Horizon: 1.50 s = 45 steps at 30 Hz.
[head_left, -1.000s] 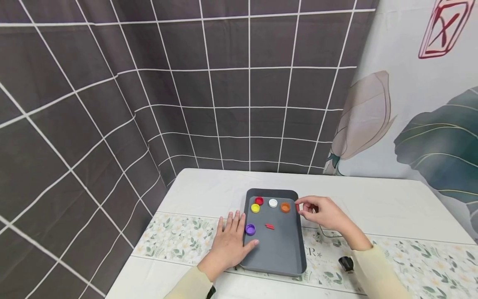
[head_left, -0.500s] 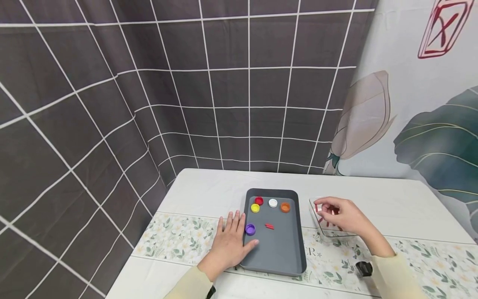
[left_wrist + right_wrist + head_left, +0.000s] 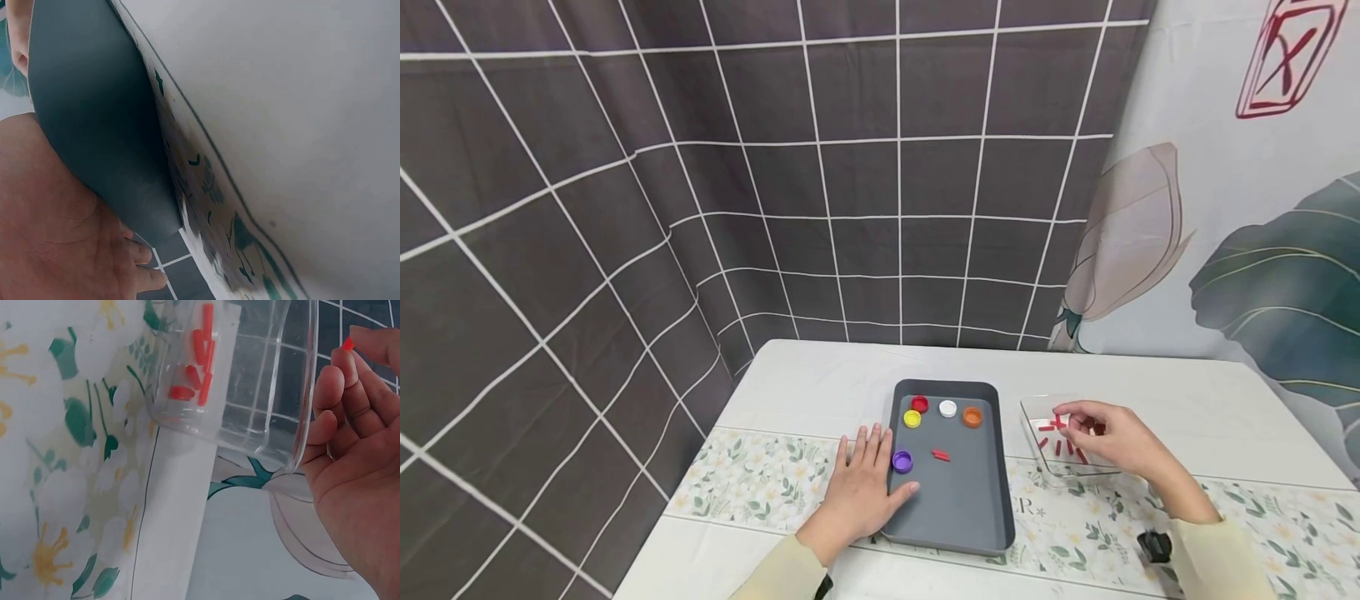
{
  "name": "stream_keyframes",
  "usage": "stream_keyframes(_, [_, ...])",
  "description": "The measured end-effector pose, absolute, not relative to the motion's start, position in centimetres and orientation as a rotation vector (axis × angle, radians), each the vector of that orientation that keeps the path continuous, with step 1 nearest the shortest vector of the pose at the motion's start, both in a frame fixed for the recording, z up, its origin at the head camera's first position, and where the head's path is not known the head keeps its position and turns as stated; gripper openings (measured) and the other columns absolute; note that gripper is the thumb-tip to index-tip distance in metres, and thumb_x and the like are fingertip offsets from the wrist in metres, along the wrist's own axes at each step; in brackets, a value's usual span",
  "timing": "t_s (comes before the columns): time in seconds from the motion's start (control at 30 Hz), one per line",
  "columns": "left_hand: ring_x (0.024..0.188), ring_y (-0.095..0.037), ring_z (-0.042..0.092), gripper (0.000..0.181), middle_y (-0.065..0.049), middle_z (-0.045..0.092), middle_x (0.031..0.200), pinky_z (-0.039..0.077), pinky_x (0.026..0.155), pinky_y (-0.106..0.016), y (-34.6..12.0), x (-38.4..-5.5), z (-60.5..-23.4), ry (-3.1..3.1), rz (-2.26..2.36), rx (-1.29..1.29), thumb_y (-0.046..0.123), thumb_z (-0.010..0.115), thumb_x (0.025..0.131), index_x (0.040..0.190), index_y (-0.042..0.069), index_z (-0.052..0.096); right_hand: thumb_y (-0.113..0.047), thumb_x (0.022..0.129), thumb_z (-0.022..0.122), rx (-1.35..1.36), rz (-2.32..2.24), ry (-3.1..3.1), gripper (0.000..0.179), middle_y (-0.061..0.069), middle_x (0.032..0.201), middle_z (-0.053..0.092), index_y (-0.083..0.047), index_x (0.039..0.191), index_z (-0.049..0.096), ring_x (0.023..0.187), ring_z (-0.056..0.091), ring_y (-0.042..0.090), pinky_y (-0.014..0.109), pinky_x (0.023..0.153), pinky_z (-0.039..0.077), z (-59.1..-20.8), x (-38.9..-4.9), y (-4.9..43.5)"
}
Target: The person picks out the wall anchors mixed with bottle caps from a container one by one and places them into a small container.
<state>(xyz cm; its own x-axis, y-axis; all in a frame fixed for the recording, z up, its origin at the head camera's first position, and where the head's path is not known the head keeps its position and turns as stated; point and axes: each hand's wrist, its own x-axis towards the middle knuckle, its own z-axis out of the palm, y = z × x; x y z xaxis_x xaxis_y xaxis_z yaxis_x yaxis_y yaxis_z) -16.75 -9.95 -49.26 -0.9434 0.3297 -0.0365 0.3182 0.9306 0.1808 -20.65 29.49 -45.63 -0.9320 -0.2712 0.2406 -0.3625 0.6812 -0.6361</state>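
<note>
My right hand [image 3: 1108,433] pinches a small red stick [image 3: 348,344] between thumb and forefinger, over the clear glass-like container [image 3: 1078,473]. Several more red sticks [image 3: 206,353] lie loose on the bottom of that container. With fingers spread straight, my left hand [image 3: 859,492] rests on the left rim of the grey tray [image 3: 955,508]. Inside the tray, two red sticks [image 3: 941,456] lie side by side near the middle. The left wrist view shows the palm against the tray's outer wall [image 3: 100,112].
Bottle-cap-like pieces sit in the tray: red [image 3: 920,403], yellow [image 3: 912,418], white [image 3: 948,408] and orange [image 3: 972,417] at the far end, purple [image 3: 902,462] by the left wall. A flowered strip [image 3: 752,475] crosses the white table; a dark gridded curtain [image 3: 857,183] hangs behind.
My right hand has moved right, from the tray's right rim to over the clear container, carrying the red stick. My left hand has stayed in place.
</note>
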Motion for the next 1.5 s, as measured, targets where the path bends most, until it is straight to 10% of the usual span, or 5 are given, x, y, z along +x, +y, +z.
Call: stream_keyframes(1.5, [0.155, -0.037, 0.014, 0.089, -0.015, 0.021, 0.168, 0.006, 0.123, -0.060, -10.0, -16.6, -49.1, 3.022, 0.266, 0.504, 0.066, 0.043, 0.099, 0.161, 0.005, 0.022, -0.004, 0.091, 0.073, 1.253, 1.110, -2.891, 0.032, -0.001, 0.093, 0.060, -0.003, 0.123, 0.071, 0.076, 0.051, 0.003, 0.023, 0.065, 0.049, -45.9, -24.2, 19.1])
